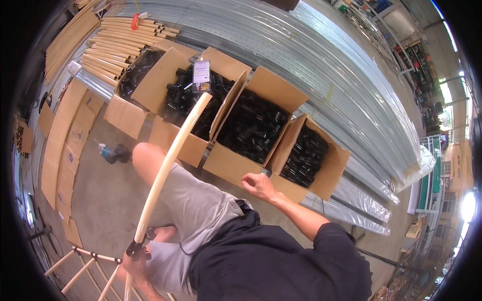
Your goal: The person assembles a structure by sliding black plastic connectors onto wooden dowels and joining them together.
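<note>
My left hand [136, 265] is wrapped round a long cream pipe [164, 173] near its lower end, where a black pipe fitting [134, 249] sits on it. The pipe slants up past my knee, and its free end is over a carton. My right hand [258, 186] is curled closed in front of the open cardboard boxes, close to the front flap [232, 164] of the middle one. Whatever its fingers may hold is hidden. Those boxes are filled with black pipe fittings [253, 125]; more fittings [307, 155] fill the rightmost box.
A phone [201, 75] rests on the fittings in one box. On the floor to the left lies a cordless drill [114, 153]. Cream pipes [113, 50] are stacked at the far left, and plastic-wrapped metal lengths [346, 85] lie behind the boxes. A pipe frame [80, 275] stands at lower left.
</note>
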`<move>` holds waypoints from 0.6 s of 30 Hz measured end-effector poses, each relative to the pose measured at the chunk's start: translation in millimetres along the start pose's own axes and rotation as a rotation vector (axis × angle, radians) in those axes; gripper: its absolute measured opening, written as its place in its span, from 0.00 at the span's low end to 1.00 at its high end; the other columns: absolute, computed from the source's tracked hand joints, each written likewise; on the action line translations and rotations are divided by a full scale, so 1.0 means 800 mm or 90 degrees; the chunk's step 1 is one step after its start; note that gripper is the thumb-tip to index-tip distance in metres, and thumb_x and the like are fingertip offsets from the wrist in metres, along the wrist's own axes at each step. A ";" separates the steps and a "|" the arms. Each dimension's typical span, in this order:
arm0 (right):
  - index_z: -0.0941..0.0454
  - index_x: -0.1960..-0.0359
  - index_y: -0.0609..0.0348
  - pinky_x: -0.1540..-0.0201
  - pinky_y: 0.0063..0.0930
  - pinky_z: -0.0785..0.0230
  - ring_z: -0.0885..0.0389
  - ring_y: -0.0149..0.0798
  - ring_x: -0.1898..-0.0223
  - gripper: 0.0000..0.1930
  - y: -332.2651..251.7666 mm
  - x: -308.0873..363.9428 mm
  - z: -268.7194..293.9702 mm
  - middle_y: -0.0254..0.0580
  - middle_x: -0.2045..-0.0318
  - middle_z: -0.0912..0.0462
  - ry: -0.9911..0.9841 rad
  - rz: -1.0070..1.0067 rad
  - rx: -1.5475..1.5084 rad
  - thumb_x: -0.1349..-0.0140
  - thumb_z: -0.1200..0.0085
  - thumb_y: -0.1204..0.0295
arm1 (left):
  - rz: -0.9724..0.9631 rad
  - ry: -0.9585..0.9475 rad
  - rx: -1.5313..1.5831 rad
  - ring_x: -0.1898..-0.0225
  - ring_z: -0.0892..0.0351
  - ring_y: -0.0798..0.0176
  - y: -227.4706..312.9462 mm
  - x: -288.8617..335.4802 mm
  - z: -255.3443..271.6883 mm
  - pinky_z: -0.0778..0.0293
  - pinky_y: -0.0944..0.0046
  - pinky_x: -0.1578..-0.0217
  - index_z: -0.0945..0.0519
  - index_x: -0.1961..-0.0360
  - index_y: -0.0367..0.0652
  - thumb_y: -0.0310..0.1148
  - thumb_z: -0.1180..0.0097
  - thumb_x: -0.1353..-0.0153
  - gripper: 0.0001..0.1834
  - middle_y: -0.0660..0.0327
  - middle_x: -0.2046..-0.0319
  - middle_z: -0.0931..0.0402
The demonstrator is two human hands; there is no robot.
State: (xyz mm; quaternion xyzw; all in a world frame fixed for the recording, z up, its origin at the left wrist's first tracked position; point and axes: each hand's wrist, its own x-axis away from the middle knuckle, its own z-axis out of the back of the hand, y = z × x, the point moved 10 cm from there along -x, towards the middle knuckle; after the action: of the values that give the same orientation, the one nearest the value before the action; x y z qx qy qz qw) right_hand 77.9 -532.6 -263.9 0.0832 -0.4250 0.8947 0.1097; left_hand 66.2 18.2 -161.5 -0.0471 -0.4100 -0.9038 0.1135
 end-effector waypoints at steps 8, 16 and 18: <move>0.14 0.63 0.60 0.63 0.38 0.20 0.11 0.45 0.69 0.11 0.122 0.021 -0.003 0.48 0.72 0.12 -0.039 -0.074 0.099 0.40 0.40 0.66 | 0.074 0.013 0.129 0.78 0.17 0.65 0.008 0.024 0.037 0.22 0.67 0.77 0.15 0.57 0.28 0.21 0.35 0.45 0.14 0.57 0.74 0.17; 0.14 0.62 0.62 0.62 0.35 0.20 0.12 0.42 0.69 0.12 0.123 -0.080 0.042 0.49 0.71 0.12 0.038 -0.060 0.073 0.42 0.42 0.69 | 0.126 -0.067 0.063 0.74 0.20 0.71 0.002 0.022 0.006 0.25 0.68 0.73 0.15 0.62 0.34 0.27 0.25 0.50 0.15 0.65 0.76 0.19; 0.14 0.62 0.62 0.60 0.34 0.19 0.11 0.43 0.68 0.11 0.134 -0.109 0.050 0.49 0.70 0.12 0.069 -0.053 0.052 0.43 0.42 0.69 | 0.149 -0.053 0.052 0.75 0.21 0.71 0.017 0.027 0.003 0.26 0.67 0.74 0.16 0.64 0.34 0.29 0.23 0.51 0.16 0.67 0.77 0.21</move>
State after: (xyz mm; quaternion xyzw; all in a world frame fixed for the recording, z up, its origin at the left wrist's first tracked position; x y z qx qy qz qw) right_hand 135.3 -640.3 -339.3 0.0565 -0.3775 0.9092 0.1661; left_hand 48.7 7.8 -145.9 -0.1274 -0.4427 -0.8640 0.2031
